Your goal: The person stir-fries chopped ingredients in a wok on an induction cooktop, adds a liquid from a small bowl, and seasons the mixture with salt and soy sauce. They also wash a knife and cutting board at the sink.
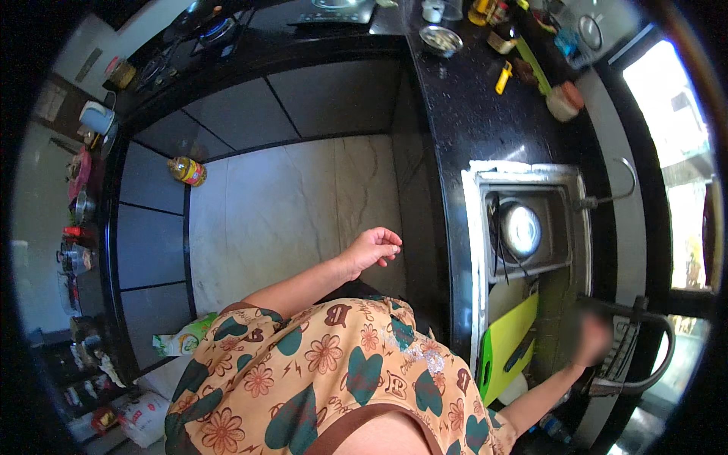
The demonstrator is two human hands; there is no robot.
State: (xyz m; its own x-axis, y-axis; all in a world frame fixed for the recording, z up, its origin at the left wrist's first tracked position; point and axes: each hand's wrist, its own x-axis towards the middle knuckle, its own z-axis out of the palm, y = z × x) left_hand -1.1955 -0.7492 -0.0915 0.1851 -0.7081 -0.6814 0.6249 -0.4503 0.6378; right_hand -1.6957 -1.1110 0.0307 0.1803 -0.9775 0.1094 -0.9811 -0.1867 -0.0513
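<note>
Hanging empty, the left hand (377, 249) curled loosely; the right hand (595, 338), blurred, was at the rack (623, 343) beside the sink (475, 227), its grip impossible to tell. A green board (509, 329) slanted nearby, perhaps to drain.

A vessel (522, 230) is held in the sink basin (560, 236). A cutting board (500, 353) is placed left of the right hand (595, 339).

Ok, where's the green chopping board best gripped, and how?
Likely pinch the green chopping board by its darker left edge, coming from the picture's left: that slim edge looks unobstructed, while a dark utensil lies on the broad face.
</note>
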